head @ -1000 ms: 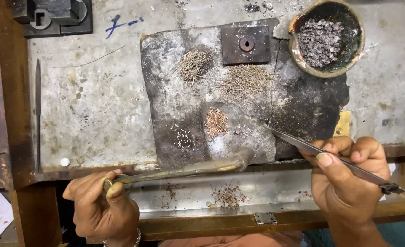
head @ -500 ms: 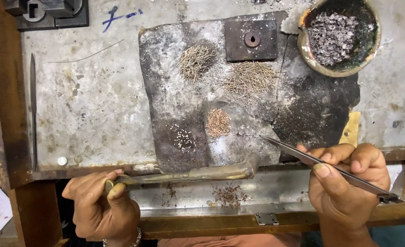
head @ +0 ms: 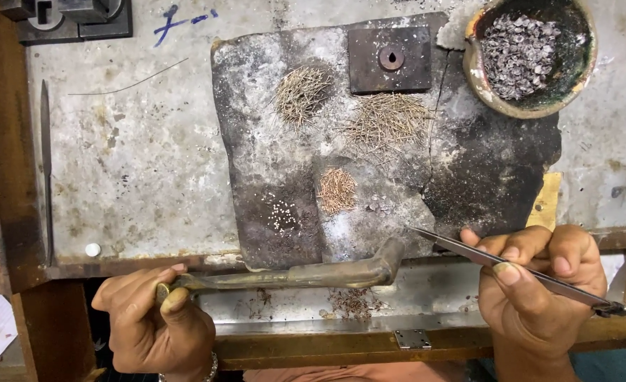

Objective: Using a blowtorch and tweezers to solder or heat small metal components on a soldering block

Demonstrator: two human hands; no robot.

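We see the left hand (head: 154,322) closed in a firm grip around the near end of a curved brass blowpipe (head: 291,272), a dull, tarnished tube that runs along the front edge of the desk (head: 129,177) and bends up at its tip onto the charred slab (head: 482,184). The right hand (head: 539,290) pinches a pair of slim steel tweezers (head: 511,265) between thumb and fingers, its grip closed on them; their pointed tips reach the slab's lower edge, near a small heap of coppery wire bits (head: 337,189).

The slab is flat, irregular and scorched black and grey, with a crack down its right part. On it lie two bristly heaps of fine straw-coloured wire pieces (head: 387,120), a scatter of tiny pale beads (head: 281,214), and a square dark metal plate (head: 389,60) with a round hole. At the slab's upper right stands a round, sooty clay bowl (head: 479,67) full of small grey metal flakes. The desk's metal top is mottled and scratched, and a thin file (head: 45,170) lies along its left side.
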